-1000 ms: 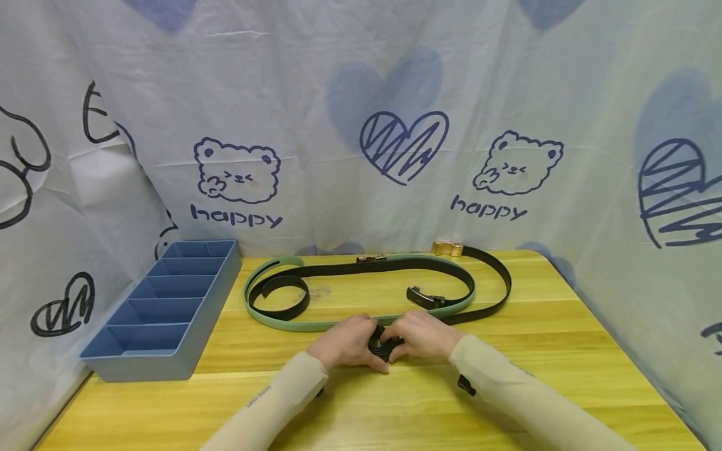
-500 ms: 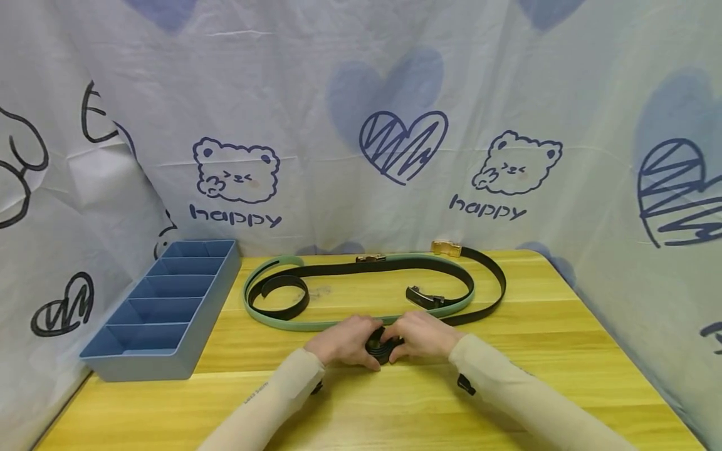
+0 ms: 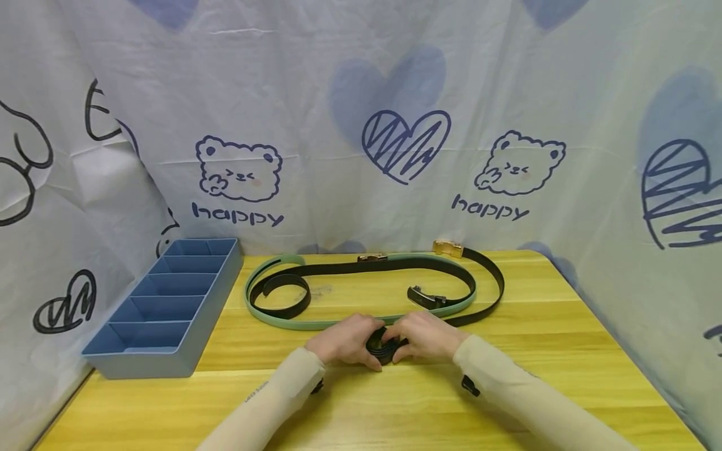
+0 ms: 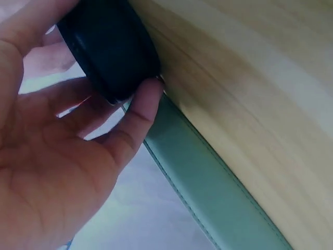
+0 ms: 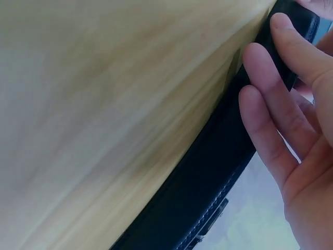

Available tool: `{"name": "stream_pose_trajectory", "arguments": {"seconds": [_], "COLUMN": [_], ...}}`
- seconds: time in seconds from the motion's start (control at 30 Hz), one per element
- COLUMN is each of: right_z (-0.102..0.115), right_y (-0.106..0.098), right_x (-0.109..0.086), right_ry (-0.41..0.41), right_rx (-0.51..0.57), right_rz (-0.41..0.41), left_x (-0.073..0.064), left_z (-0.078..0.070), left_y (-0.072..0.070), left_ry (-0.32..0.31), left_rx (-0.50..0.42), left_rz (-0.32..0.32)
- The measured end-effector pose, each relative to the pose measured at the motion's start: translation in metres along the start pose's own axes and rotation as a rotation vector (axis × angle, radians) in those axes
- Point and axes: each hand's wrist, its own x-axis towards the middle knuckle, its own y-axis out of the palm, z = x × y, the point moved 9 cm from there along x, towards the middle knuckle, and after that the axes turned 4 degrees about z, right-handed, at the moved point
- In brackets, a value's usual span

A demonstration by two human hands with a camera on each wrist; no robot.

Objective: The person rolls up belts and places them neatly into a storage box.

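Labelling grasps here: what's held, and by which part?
A black belt, by its coiled part: the left hand grips its left side, the right hand its right side.

The desk (image 3: 541, 388) has a yellow wood-grain top. A blue divided tray (image 3: 148, 368) stands at its left. Towards the back, a green belt (image 3: 316, 325) lies in a long loop around a black belt (image 3: 338, 269) with a curled end; a gold-buckled belt (image 3: 501, 282) curves at their right. A black coil (image 3: 381, 357) sits in front.

Smooth black belt (image 5: 208, 166), apparently leather, shiny metallic buckle (image 3: 448, 248), wood-grained table (image 3: 361, 413), matt tray (image 3: 141, 367)
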Motion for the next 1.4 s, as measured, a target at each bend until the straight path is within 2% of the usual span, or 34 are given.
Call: {"name": "stream_pose_trajectory", "arguments": {"seconds": [0.17, 0.3, 0.4, 0.57, 0.67, 0.83, 0.97, 1.17, 1.27, 1.4], "right_z": [0.0044, 0.0051, 0.002, 0.0002, 0.0031, 0.0063, 0.0049, 0.0001, 0.0007, 0.0002], "right_y": [-0.0006, 0.0003, 0.0012, 0.0018, 0.0009, -0.0008, -0.0003, 0.0009, -0.0001, -0.0018], "right_x": [0.0024, 0.0025, 0.0009, 0.0007, 0.0023, 0.003, 0.0002, -0.0036, -0.0027, -0.0008], "right_ry": [-0.001, -0.006, 0.004, 0.022, 0.02, 0.017, 0.006, 0.008, -0.003, 0.01], "right_rx": [0.015, 0.033, 0.042, 0.042, 0.033, 0.039, 0.036, 0.03, 0.035, 0.036], "right_rz": [-0.011, -0.005, 0.0, 0.004, 0.0, -0.01, -0.008, -0.002, -0.009, -0.015], "left_x": [-0.002, -0.0023, -0.0014, -0.0012, -0.0025, -0.0061, -0.0058, -0.0029, -0.0029, -0.0054], "left_z": [-0.0005, -0.0007, -0.0019, -0.003, -0.0005, 0.0027, 0.0014, 0.0008, 0.0, 0.0002], "left_y": [-0.0011, -0.0023, -0.0016, 0.0011, 0.0014, -0.0001, -0.0008, 0.0015, 0.0013, -0.0015], "left_ry": [-0.031, -0.05, -0.029, 0.008, -0.025, -0.1, -0.085, -0.047, -0.05, -0.078], "left_rx": [-0.009, 0.025, 0.044, 0.007, -0.012, -0.001, 0.032, 0.008, 0.004, 0.013], "left_rz": [-0.036, -0.078, -0.066, -0.018, -0.016, -0.06, -0.071, -0.02, -0.011, -0.041]}}
